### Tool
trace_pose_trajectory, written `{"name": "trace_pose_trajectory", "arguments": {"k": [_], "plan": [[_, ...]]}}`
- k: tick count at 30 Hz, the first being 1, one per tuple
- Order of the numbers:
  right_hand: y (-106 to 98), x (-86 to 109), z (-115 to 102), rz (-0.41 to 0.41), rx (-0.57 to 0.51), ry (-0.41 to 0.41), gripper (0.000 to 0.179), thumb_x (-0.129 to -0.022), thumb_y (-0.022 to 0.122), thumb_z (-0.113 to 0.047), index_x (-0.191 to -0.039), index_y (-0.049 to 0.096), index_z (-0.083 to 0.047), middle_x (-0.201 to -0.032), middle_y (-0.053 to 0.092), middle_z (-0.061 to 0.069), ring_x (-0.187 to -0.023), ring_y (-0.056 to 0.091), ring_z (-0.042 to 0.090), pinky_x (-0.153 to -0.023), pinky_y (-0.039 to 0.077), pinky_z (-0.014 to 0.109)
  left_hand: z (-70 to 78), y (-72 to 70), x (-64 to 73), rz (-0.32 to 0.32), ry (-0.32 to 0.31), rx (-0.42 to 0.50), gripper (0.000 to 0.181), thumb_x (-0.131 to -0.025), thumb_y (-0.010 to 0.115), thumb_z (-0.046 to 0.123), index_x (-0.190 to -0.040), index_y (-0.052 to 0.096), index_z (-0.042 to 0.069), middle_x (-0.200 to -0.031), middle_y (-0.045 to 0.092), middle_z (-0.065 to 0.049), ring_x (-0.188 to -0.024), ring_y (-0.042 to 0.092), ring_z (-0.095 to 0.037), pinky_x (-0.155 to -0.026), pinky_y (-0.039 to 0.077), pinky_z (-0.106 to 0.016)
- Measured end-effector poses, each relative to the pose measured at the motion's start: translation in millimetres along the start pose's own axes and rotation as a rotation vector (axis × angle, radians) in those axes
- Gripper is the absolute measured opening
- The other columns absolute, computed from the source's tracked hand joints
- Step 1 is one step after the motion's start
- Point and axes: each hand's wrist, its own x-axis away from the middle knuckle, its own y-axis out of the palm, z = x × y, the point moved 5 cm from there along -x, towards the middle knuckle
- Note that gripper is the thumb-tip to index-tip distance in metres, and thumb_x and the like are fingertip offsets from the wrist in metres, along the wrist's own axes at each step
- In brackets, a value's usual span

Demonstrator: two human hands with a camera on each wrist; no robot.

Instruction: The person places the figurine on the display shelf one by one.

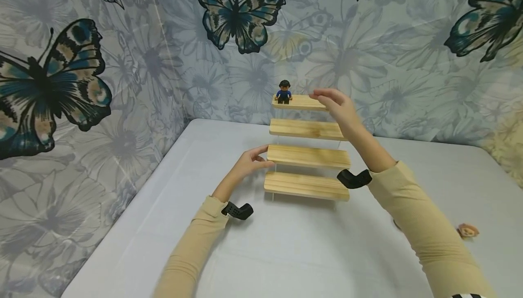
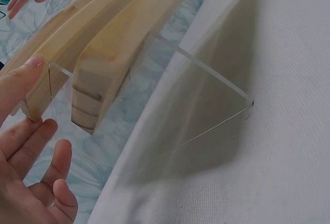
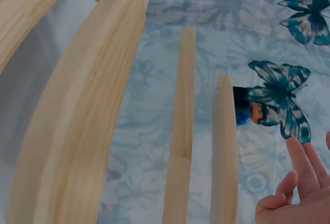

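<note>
A four-tier wooden display stand (image 1: 308, 156) with clear supports stands on the white table. My left hand (image 1: 249, 162) holds the left end of its second shelf from the bottom. In the left wrist view, the thumb (image 2: 23, 77) and fingertips (image 2: 36, 126) lie on opposite edges of that board end. At the top shelf's left end stands a small toy figure (image 1: 283, 92) with black hair and a blue top. My right hand (image 1: 337, 105) hovers by the right end of the top shelf, fingers extended and holding nothing.
On the table (image 1: 229, 261) to the right lies a small orange-brown toy piece (image 1: 467, 231). Another small item peeks out beside the right sleeve (image 1: 425, 225), mostly hidden. A butterfly-patterned cloth (image 1: 253, 85) hangs directly behind the stand.
</note>
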Motion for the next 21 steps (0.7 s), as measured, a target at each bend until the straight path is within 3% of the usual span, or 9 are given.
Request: {"name": "trace_pose_trajectory", "arguments": {"k": [3,6,10,12,16,21], "plan": [[-2,14.5,-12,-0.021,-0.016,-0.024,0.035,-0.078,0.048,-0.03,-0.108,0.049,-0.012,-0.107,0.047,0.003,-0.101,0.036,0.015,-0.078,0.023,0.033,4.4,-1.0,1.5,0.007,0.005,0.005,0.063,-0.065,0.063,0.031,-0.12,0.037,0.019,-0.112,0.04,0.008,-0.078,0.046,-0.018,-0.062,0.035,-0.037],[1,37.6,-38,-0.034,-0.013,-0.041,0.034,-0.08,0.047,-0.027,-0.108,0.049,-0.008,-0.106,0.048,0.004,-0.099,0.036,0.018,-0.067,0.024,0.03,11.5,0.8,5.2,0.011,0.007,0.01,0.062,-0.066,0.063,0.028,-0.12,0.036,0.016,-0.113,0.04,0.005,-0.08,0.046,-0.018,-0.062,0.035,-0.034],[1,67.0,-68,-0.026,-0.043,-0.055,0.034,-0.081,0.046,-0.021,-0.107,0.048,0.0,-0.102,0.05,0.006,-0.083,0.04,0.018,-0.054,0.025,0.025,21.3,5.3,10.0,0.006,0.014,0.005,0.062,-0.068,0.061,0.026,-0.121,0.034,0.011,-0.114,0.039,0.001,-0.082,0.045,-0.019,-0.063,0.036,-0.03],[-5,74.0,-70,-0.014,-0.069,-0.06,0.033,-0.08,0.047,-0.018,-0.106,0.047,0.002,-0.101,0.051,0.007,-0.079,0.039,0.018,-0.051,0.027,0.023,25.1,4.7,11.7,0.01,0.016,-0.007,0.061,-0.068,0.061,0.026,-0.121,0.034,0.01,-0.113,0.04,0.0,-0.082,0.045,-0.019,-0.064,0.036,-0.029],[-17,88.7,-70,-0.004,-0.03,-0.047,0.032,-0.081,0.045,-0.018,-0.107,0.047,0.001,-0.103,0.05,0.007,-0.094,0.035,0.018,-0.063,0.028,0.024,22.8,3.9,10.1,0.011,0.012,0.005,0.059,-0.069,0.061,0.024,-0.12,0.036,0.012,-0.115,0.039,0.002,-0.083,0.045,-0.02,-0.064,0.036,-0.03],[-25,108.8,-65,-0.043,0.162,-0.013,0.033,-0.082,0.043,-0.023,-0.109,0.046,-0.005,-0.107,0.046,0.006,-0.101,0.033,0.018,-0.081,0.021,0.037,9.2,-0.1,5.2,0.013,-0.002,-0.064,0.061,-0.065,0.062,0.034,-0.119,0.038,0.02,-0.111,0.041,0.004,-0.082,0.046,-0.017,-0.062,0.037,-0.031]]}}
